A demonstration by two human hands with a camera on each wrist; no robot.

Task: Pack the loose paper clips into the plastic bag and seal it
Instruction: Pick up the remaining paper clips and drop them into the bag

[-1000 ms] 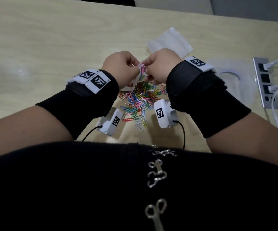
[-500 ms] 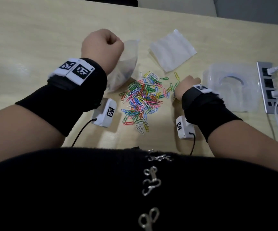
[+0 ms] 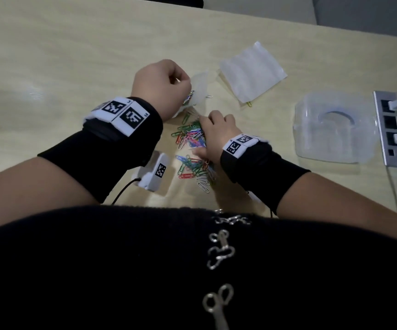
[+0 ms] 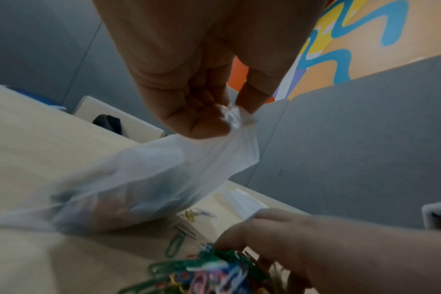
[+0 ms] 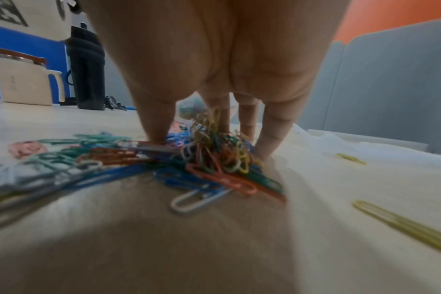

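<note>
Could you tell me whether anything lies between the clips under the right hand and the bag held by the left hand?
Nothing visible blocks the way. The right hand gathers paper clips just in front of the bag, which the left hand pinches by its rim. Only bare table and a few stray clips lie between.

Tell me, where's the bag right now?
In the head view, the bag hangs from the left hand, just beyond the clip pile and left of the flat spare bag.

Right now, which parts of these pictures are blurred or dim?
Head view: dim, and the paper clips are soft. Left wrist view: the plastic bag is smeared. Right wrist view: the clips nearest the camera are blurred, and shadow covers the table in the foreground.
</note>
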